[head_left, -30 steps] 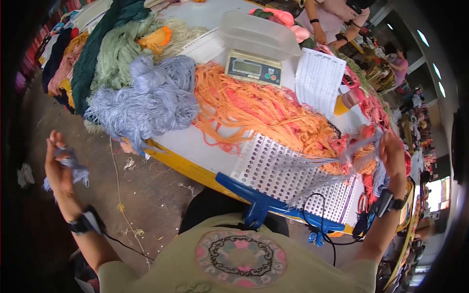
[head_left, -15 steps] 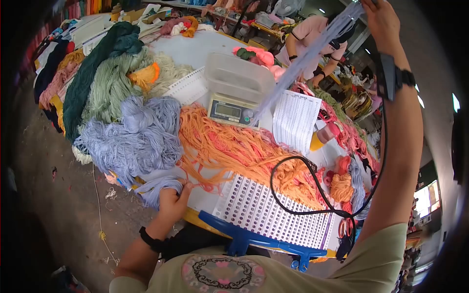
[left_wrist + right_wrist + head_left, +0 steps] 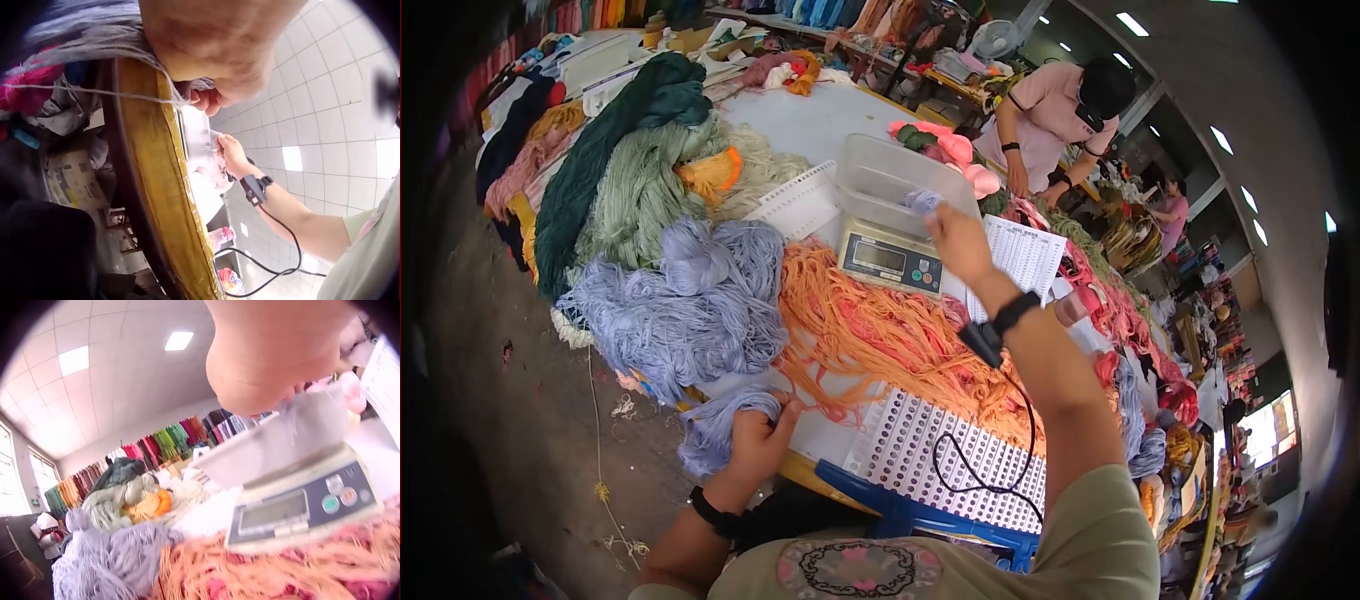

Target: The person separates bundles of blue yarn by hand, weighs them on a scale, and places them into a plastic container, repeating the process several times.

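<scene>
The right hand (image 3: 962, 245) is at the near side of the clear plastic tub (image 3: 870, 180), its fingers pinching a small bundle of lavender yarn (image 3: 922, 201) inside it. Under the tub sits a digital scale (image 3: 890, 262); its display shows in the right wrist view, where the hand (image 3: 275, 362) is over the tub (image 3: 281, 437). At the table's near left edge the left hand (image 3: 762, 435) grips a lavender skein (image 3: 718, 432), with fingers curled round its end. Strands hang from that hand (image 3: 212, 50) over the yellow edge in the left wrist view.
A large lavender pile (image 3: 670, 310), green skeins (image 3: 635, 180) and orange yarn (image 3: 900, 345) lie around the scale. Nearer are a perforated white board (image 3: 940, 460) and a black cable (image 3: 975, 488). Printed sheets (image 3: 1025, 260) lie to the right. Another person (image 3: 1045, 125) stands across the table.
The right hand has come down from high on the right to the tub, bringing the lavender yarn with it. The left hand keeps its hold at the table edge.
</scene>
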Demonstrator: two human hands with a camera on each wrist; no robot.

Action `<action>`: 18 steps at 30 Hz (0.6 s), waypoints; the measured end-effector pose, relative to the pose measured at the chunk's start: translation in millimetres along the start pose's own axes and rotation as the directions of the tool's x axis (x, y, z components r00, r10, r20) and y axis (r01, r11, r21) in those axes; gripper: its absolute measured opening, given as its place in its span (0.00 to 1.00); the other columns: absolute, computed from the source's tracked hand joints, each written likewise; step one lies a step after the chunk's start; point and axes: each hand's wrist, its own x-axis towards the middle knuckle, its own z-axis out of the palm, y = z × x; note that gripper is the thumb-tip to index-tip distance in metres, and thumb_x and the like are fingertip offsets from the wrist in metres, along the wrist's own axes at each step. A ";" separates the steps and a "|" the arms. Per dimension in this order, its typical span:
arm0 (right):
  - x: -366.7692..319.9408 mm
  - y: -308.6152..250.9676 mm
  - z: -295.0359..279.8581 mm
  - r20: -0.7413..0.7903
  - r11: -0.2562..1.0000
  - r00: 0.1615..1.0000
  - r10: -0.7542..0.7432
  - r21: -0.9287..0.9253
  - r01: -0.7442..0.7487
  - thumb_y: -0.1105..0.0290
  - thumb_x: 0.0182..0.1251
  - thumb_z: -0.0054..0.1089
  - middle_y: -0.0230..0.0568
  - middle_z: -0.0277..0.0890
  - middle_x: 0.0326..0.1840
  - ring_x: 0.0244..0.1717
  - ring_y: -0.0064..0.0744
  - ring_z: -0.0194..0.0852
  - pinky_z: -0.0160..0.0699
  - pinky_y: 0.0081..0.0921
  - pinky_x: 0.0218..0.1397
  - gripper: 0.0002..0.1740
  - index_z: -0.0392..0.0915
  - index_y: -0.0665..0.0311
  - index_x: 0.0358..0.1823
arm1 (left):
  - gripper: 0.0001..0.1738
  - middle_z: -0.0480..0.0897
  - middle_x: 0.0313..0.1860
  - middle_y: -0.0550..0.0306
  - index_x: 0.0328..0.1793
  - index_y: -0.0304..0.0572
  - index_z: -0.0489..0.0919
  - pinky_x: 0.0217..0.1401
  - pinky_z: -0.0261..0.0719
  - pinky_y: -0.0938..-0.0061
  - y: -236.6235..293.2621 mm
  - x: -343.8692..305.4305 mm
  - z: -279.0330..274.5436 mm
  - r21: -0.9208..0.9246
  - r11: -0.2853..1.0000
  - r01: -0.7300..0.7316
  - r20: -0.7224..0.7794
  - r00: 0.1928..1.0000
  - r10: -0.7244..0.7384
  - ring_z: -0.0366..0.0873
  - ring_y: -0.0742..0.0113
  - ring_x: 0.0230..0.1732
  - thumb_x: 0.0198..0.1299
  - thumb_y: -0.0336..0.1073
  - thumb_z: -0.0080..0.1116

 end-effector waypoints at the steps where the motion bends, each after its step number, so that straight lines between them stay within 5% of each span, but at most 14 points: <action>1: -17.6 0.0 7.7 0.002 1.000 1.000 0.000 -0.001 0.000 0.63 0.67 0.52 0.58 0.73 0.46 0.49 0.56 0.73 0.71 0.48 0.49 0.17 0.70 0.67 0.50 | 0.08 0.76 0.21 0.53 0.32 0.32 0.79 0.31 0.71 0.73 -0.4 -0.1 0.2 -0.002 1.000 0.001 0.000 1.000 -0.001 0.73 0.68 0.24 0.62 0.29 0.57; 3: -46.8 1.5 20.1 -0.238 0.975 0.948 -0.210 0.021 0.222 0.69 0.62 0.58 0.57 0.64 0.57 0.53 0.57 0.70 0.72 0.47 0.52 0.22 0.68 0.68 0.56 | 0.08 0.77 0.22 0.53 0.33 0.31 0.79 0.31 0.72 0.73 -1.4 0.4 0.4 -0.024 1.000 0.000 0.002 1.000 0.000 0.73 0.68 0.24 0.62 0.30 0.57; 7: -76.1 -3.1 14.7 -0.283 0.973 0.955 -0.087 0.183 0.143 0.76 0.56 0.63 0.55 0.55 0.64 0.55 0.59 0.68 0.72 0.44 0.54 0.27 0.67 0.67 0.58 | 0.08 0.77 0.22 0.52 0.33 0.31 0.80 0.31 0.72 0.74 -6.6 0.0 2.5 -0.007 1.000 0.020 -0.006 1.000 -0.020 0.73 0.68 0.24 0.61 0.30 0.57; 9: -81.9 0.7 11.0 -0.312 0.967 0.945 -0.098 0.195 0.164 0.80 0.56 0.63 0.51 0.51 0.66 0.46 0.51 0.72 0.76 0.37 0.51 0.28 0.66 0.66 0.60 | 0.08 0.77 0.22 0.52 0.33 0.31 0.80 0.31 0.71 0.73 -2.5 -0.8 1.1 0.004 0.999 0.034 -0.001 0.999 -0.034 0.73 0.68 0.24 0.61 0.30 0.57; 16: -79.3 4.8 8.9 -0.347 0.978 0.930 -0.123 0.117 0.174 0.81 0.54 0.63 0.51 0.54 0.65 0.49 0.49 0.70 0.73 0.36 0.54 0.27 0.69 0.66 0.58 | 0.07 0.77 0.22 0.51 0.32 0.32 0.79 0.30 0.71 0.73 -4.6 -2.3 0.9 0.051 0.999 0.007 -0.010 1.000 -0.006 0.73 0.68 0.24 0.60 0.29 0.58; 18: -73.7 2.5 12.7 -0.377 0.980 0.914 -0.153 0.062 0.190 0.81 0.51 0.65 0.52 0.54 0.65 0.51 0.50 0.69 0.71 0.36 0.56 0.27 0.71 0.67 0.56 | 0.07 0.71 0.20 0.64 0.32 0.33 0.79 0.27 0.64 0.79 -6.5 -2.0 3.6 0.018 0.999 -0.048 -0.042 0.998 0.049 0.65 0.78 0.23 0.63 0.28 0.55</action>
